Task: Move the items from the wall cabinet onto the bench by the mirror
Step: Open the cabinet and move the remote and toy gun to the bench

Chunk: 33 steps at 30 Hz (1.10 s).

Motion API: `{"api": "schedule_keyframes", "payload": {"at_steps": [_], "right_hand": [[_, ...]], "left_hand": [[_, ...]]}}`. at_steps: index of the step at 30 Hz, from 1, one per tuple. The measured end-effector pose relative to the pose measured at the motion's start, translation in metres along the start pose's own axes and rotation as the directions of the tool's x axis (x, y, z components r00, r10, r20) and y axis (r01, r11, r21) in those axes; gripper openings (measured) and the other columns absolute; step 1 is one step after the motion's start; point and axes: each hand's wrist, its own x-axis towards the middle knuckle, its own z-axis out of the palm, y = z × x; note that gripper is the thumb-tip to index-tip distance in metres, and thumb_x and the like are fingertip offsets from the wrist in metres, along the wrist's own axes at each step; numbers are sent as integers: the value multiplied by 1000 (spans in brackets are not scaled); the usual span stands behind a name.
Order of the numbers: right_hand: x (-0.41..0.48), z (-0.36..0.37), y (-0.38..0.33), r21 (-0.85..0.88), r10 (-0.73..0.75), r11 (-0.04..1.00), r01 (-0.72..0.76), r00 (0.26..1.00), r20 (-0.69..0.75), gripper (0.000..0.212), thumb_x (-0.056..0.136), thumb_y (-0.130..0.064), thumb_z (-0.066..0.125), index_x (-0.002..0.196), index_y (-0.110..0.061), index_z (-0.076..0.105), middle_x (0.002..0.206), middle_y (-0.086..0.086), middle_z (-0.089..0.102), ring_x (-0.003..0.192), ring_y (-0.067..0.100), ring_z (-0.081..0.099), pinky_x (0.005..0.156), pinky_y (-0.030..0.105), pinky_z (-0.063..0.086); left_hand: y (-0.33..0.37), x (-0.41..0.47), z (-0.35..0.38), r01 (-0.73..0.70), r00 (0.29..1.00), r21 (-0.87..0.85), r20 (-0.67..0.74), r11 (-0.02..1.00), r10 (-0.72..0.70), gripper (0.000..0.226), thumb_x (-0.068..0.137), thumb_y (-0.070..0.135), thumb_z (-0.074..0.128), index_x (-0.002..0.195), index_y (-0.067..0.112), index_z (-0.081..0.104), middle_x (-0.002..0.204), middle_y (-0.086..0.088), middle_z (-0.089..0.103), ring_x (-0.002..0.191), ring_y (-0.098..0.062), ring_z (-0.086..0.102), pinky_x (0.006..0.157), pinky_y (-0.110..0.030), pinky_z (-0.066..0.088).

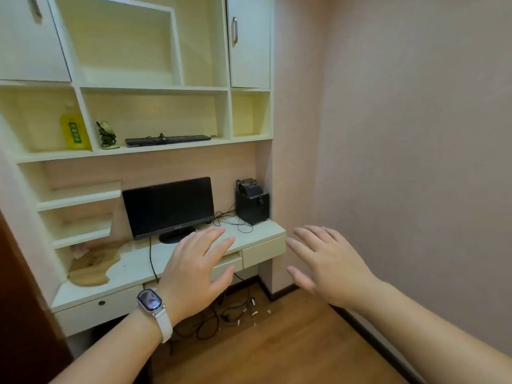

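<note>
Head view, cream desk (133,268) against pink wall, wood floor, left hand (194,270) and right hand (329,268) fingers spread wide, empty

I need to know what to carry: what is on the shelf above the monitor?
On the shelf: a yellow bottle in the left bay, and a small figure wrapped in cord beside a keyboard in the middle bay. The right bay shows nothing. Cupboard interiors are hidden behind doors.
</note>
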Motion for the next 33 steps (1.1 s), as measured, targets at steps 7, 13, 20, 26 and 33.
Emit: {"api": "schedule_keyframes", "payload": {"at_steps": [7, 13, 20, 26, 33], "right_hand": [[102, 67, -24, 3, -23, 1000, 23, 999, 25, 53, 92, -54, 45, 130, -21, 60, 132, 3, 62, 125, 26, 55, 104, 43, 45], [179, 103, -45, -17, -23, 1000, 23, 1000, 22, 53, 91, -55, 44, 129, -21, 61, 131, 2, 63, 124, 25, 56, 103, 42, 44], [222, 127, -29, -48, 8, 999, -5, 998, 67, 54, 93, -56, 40, 131, -22, 59, 131, 3, 62, 122, 26, 57, 104, 43, 45], [242, 151, 16, -64, 53, 997, -50, 998, 39, 53, 93, -55, 41, 130, -22, 60, 131, 2, 63, 123, 25, 57, 103, 42, 44], [285, 203, 98, -37, 63, 997, -64, 998, -21, 56, 93, -56, 39, 131, -22, 61, 131, 2, 64, 122, 25, 58, 102, 42, 45]], "left_hand": [[-104, 23, 40, 21, 1000, -21, 15, 1000, -21, 51, 89, 49, 47, 132, 23, 57, 137, 0, 56, 131, -19, 45, 108, -40, 31], [-195, 47, 71, 2, 1000, -26, 4, 1000, -1, 49, 90, 50, 48, 130, 24, 59, 137, 0, 57, 131, -19, 45, 108, -41, 32], [-232, 90, 107, -47, 998, -91, -43, 995, 43, 49, 90, 48, 47, 127, 19, 62, 133, -3, 59, 127, -23, 50, 107, -44, 36], [-237, 145, 143, -82, 996, -106, -30, 991, 79, 48, 90, 47, 48, 127, 21, 62, 134, -3, 59, 128, -22, 49, 108, -45, 36], [-233, 220, 194, -106, 993, -33, -55, 994, 104, 45, 90, 43, 52, 127, 20, 63, 131, -3, 60, 126, -23, 51, 107, -47, 39]]}}
